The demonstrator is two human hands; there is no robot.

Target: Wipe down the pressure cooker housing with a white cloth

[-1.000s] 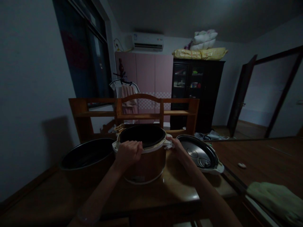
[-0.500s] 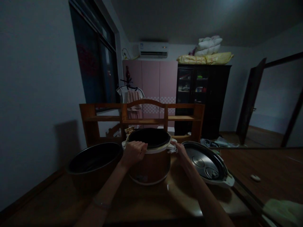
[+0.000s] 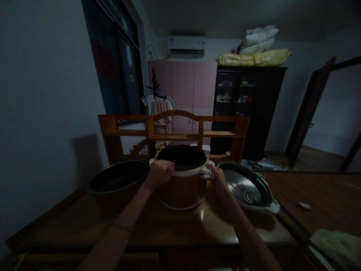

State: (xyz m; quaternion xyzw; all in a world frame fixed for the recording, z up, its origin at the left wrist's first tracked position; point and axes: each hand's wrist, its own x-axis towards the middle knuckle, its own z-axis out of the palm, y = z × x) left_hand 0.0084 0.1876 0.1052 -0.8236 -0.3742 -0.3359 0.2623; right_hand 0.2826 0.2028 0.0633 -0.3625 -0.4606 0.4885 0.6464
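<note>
A brown cooker body with a white rim and a dark open inside stands on a wooden table. My left hand grips its left rim. On the opposite side, my right hand holds the white handle on the cooker's rim. A dark inner pot sits just left of the cooker. The cooker's lid lies upturned to the right, metal underside showing.
A wooden shelf rack stands behind the cooker. Farther back are a pink wardrobe, a dark cabinet with bedding on top, and a wall air conditioner. A green cloth lies at lower right.
Both hands stay on the cooker's rim. The view has shifted, so the cooker and everything around it appear further right; the cooker seems pushed slightly away from me.
</note>
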